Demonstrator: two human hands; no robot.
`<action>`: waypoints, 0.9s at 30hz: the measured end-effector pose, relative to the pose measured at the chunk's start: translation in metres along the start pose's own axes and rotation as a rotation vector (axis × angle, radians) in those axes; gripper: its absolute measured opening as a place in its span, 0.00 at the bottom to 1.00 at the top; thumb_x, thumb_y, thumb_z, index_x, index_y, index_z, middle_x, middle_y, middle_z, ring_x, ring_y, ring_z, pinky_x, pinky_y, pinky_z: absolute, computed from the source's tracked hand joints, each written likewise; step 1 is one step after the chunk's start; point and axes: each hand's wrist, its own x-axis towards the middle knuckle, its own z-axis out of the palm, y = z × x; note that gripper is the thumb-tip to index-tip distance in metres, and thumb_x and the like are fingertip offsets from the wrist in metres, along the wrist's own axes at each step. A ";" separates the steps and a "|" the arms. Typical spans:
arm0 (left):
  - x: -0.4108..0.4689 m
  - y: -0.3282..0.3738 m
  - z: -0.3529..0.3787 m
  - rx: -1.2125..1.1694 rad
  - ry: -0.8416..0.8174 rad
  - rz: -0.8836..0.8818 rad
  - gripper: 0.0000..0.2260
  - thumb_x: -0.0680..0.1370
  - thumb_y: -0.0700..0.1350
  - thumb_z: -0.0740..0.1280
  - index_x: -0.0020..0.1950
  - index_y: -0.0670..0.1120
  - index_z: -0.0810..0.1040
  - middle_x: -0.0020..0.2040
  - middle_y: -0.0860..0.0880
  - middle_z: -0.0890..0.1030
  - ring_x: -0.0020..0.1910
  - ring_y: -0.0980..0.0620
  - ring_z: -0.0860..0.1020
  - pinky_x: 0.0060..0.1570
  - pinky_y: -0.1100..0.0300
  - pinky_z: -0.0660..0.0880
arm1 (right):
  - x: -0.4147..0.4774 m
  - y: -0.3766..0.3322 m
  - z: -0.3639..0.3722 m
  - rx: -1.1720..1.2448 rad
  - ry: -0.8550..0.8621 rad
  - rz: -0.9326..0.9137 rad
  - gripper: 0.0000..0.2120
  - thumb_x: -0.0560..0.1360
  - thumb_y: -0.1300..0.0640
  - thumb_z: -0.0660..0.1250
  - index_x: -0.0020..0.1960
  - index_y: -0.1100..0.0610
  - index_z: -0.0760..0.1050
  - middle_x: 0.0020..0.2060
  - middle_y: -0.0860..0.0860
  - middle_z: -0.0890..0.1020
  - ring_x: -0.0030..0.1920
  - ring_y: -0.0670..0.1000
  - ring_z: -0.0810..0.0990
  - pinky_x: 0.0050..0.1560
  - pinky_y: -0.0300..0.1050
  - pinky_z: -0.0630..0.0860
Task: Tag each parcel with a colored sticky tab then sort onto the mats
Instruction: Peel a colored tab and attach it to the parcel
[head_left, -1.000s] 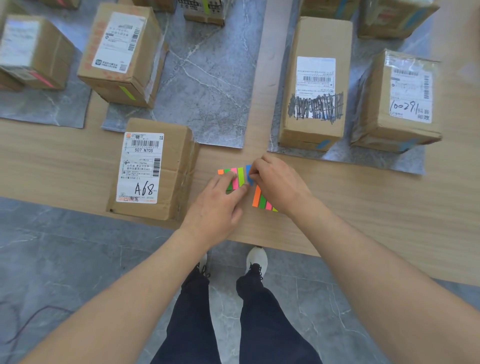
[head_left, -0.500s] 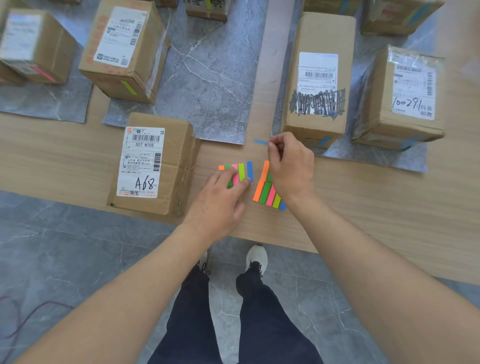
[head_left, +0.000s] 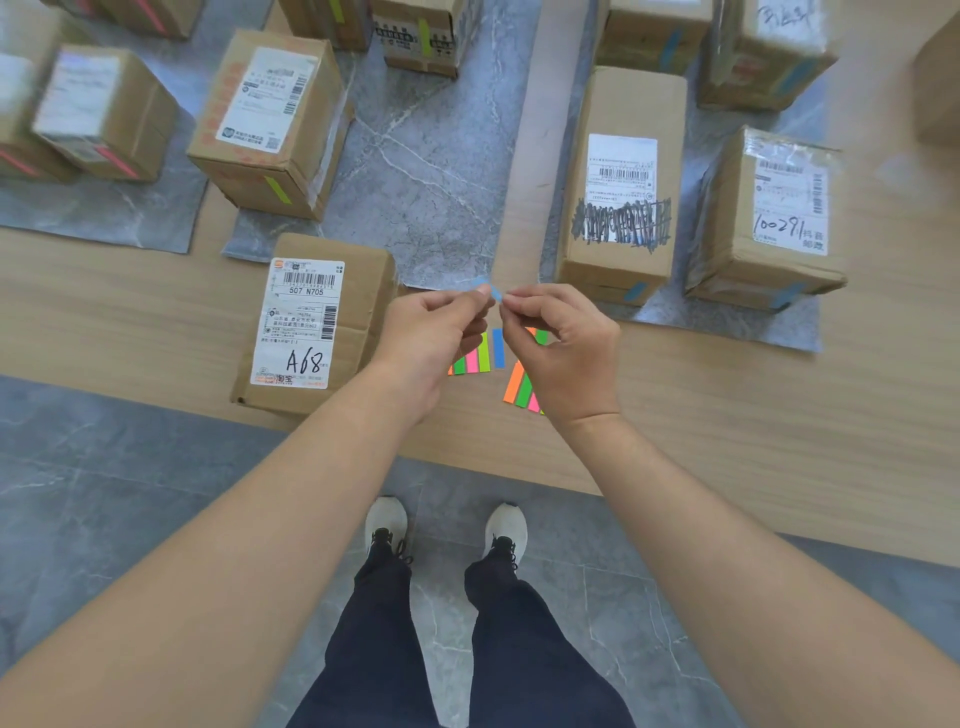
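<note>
Blue and thin, a single sticky tab (head_left: 489, 289) is held in the air between both hands, just above the wooden table (head_left: 727, 415). The left hand (head_left: 431, 338) pinches its left end between thumb and forefinger, with the other fingers curled under. The right hand (head_left: 563, 348) pinches the right end the same way, its knuckles turned up. The two forearms reach in from the lower corners and meet at the tab, so the fingertips nearly touch.

Below the hands lie two fanned sets of coloured tabs on the table: one (head_left: 480, 358) under the left hand and another (head_left: 519, 387) partly covered by the right wrist. The cardboard parcel marked A68 (head_left: 317, 322) sits just left of the left hand at the table's near edge, with its far corner on the grey marble-pattern mat (head_left: 431, 171). No tab shows on it. To the right, a parcel with a scribbled-over label (head_left: 621, 182) and a parcel marked 100291 (head_left: 769, 218) stand on another grey mat (head_left: 727, 322), each carrying a blue tab low on its near side.
</note>
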 end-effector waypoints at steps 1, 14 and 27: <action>-0.002 0.003 0.000 -0.016 -0.004 -0.008 0.05 0.76 0.43 0.75 0.43 0.43 0.84 0.42 0.46 0.84 0.45 0.49 0.81 0.52 0.57 0.80 | -0.001 -0.002 -0.001 -0.005 0.003 -0.021 0.03 0.74 0.67 0.75 0.47 0.64 0.86 0.45 0.54 0.85 0.44 0.46 0.85 0.49 0.40 0.83; -0.048 0.026 -0.055 0.452 -0.023 0.396 0.07 0.81 0.40 0.67 0.44 0.48 0.78 0.40 0.46 0.78 0.39 0.53 0.79 0.40 0.62 0.80 | -0.030 -0.045 0.006 -0.081 -0.041 -0.018 0.18 0.73 0.69 0.71 0.63 0.60 0.82 0.50 0.51 0.82 0.46 0.52 0.84 0.50 0.48 0.83; -0.064 0.004 -0.187 0.775 -0.040 0.592 0.06 0.77 0.47 0.70 0.42 0.49 0.82 0.34 0.53 0.81 0.31 0.56 0.74 0.37 0.62 0.71 | -0.101 -0.105 0.079 -0.298 -0.161 0.010 0.23 0.74 0.74 0.62 0.66 0.61 0.81 0.64 0.57 0.81 0.64 0.56 0.79 0.67 0.46 0.75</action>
